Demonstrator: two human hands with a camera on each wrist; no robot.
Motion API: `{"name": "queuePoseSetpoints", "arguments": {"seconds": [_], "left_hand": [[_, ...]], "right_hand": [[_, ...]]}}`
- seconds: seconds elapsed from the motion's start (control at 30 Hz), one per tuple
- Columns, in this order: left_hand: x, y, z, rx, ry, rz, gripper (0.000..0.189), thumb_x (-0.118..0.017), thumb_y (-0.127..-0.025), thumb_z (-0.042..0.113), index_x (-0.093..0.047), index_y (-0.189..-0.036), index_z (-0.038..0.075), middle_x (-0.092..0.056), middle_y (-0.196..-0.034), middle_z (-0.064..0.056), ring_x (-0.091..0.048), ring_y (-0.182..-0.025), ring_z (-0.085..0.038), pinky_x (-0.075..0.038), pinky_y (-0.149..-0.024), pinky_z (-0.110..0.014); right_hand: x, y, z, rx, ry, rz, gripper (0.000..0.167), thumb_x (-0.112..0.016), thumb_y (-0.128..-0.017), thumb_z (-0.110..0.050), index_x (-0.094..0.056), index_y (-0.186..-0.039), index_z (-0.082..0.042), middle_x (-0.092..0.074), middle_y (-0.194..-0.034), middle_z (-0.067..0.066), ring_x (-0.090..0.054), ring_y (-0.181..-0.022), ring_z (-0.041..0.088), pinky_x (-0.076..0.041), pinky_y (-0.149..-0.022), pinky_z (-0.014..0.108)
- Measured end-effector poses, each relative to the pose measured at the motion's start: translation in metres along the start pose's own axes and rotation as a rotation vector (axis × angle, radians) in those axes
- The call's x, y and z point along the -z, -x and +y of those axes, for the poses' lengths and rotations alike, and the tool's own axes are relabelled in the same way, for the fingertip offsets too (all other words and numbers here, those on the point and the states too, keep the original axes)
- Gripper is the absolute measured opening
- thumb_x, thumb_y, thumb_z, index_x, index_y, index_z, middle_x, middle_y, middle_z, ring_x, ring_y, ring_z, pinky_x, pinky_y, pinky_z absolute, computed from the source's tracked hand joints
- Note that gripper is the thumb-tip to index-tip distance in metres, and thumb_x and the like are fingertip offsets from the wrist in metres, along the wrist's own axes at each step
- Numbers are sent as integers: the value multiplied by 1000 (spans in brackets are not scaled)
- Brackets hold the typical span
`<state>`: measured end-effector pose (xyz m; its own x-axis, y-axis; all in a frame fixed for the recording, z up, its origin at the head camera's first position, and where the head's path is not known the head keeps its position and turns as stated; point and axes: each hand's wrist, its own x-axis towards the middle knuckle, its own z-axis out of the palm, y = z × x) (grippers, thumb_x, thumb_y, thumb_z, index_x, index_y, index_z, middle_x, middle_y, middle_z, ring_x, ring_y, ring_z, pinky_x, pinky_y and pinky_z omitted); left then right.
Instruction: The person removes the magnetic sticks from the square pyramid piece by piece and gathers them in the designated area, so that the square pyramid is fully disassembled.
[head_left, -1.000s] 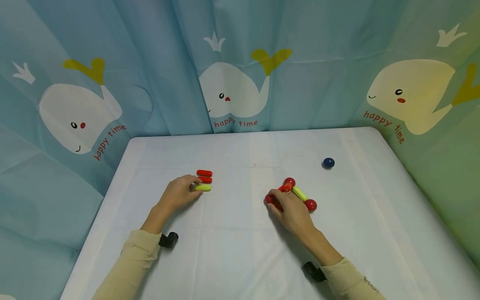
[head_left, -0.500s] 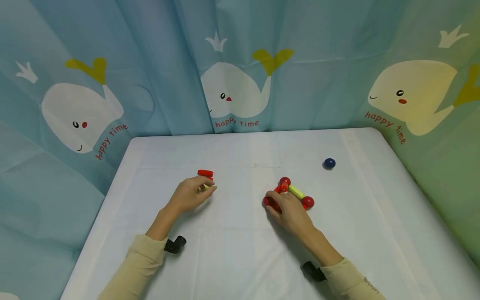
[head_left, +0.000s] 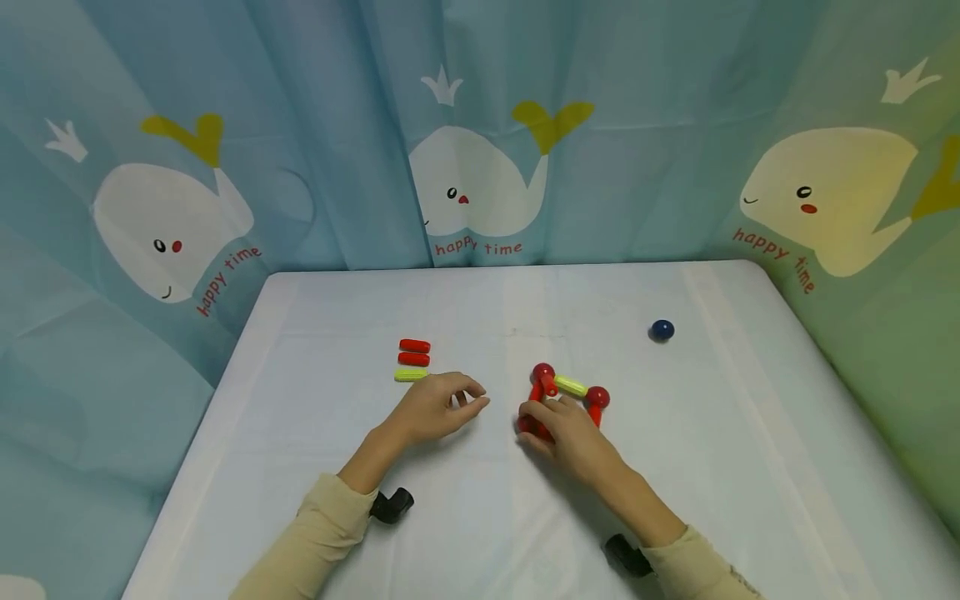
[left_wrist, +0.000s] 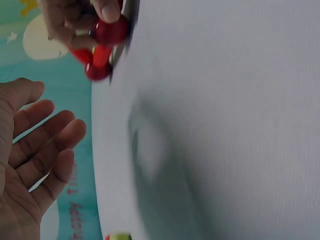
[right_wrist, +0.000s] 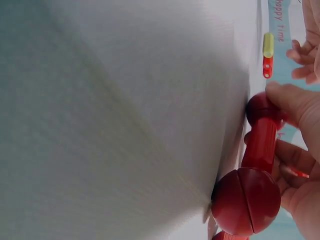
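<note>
My right hand [head_left: 576, 440] pinches a red ball [right_wrist: 262, 107] at one corner of a joined frame of balls and rods. From that ball a red rod [right_wrist: 260, 142] runs to a nearer red ball [right_wrist: 246, 200]. Farther along the frame, a yellow-green rod [head_left: 571, 386] links two more red balls, one at the back [head_left: 543, 373] and one at the right [head_left: 597, 397]. Fingers cover part of the frame in the head view. My left hand [head_left: 438, 408] hovers left of it, fingers loosely bent and nothing between them, as the left wrist view confirms.
Two loose red rods [head_left: 414, 359] and a yellow-green rod [head_left: 410, 376] lie in a row behind and left of the left hand. A dark blue ball [head_left: 662, 331] rests at the back right of the white table [head_left: 337, 308]. A whale-print curtain [head_left: 345, 167] hangs behind.
My left hand has moved away from the loose rods, rightward and nearer, leaving all three lying there. The frame has shifted left and turned slightly under my right hand.
</note>
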<state>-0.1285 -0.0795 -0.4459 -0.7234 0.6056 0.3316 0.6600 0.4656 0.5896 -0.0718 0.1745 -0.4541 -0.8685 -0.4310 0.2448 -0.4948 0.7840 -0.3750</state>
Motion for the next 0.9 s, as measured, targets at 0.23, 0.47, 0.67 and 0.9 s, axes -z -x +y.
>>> {"name": "queuePoseSetpoints", "arguments": {"seconds": [0.23,0.47,0.67,0.9], "left_hand": [[-18,-13,15,-65,-7,-41,21,-75,-94,17,-74,-109,3,-76,-102,-7,-69,-81,-15,-53,-72,-21],[-33,-28,27,-50,0,-90,22,-75,-94,15,-71,-115,9,-74,-90,2,-64,-77,-7,-48,-67,-16],[-40,-41,34,-38,-45,-134,26,-75,-93,13,-70,-118,8,-68,-77,6,-54,-66,-1,-43,-63,-14],[-44,-44,39,-46,-95,-149,19,-75,-93,16,-72,-111,10,-69,-76,5,-55,-65,-2,-42,-61,-14]], "right_hand": [[2,5,0,109,28,-32,31,-86,-83,-20,-70,-109,-15,-64,-84,-3,-52,-81,15,-48,-66,25],[5,11,3,190,45,-68,25,-84,-84,-18,-70,-104,-16,-62,-85,-7,-54,-84,15,-50,-74,30],[8,17,3,184,16,-95,24,-83,-85,-18,-72,-106,-20,-63,-88,-10,-54,-88,13,-51,-74,29],[11,23,4,192,-4,-105,24,-82,-85,-18,-71,-106,-21,-64,-88,-12,-52,-88,11,-49,-77,29]]}}
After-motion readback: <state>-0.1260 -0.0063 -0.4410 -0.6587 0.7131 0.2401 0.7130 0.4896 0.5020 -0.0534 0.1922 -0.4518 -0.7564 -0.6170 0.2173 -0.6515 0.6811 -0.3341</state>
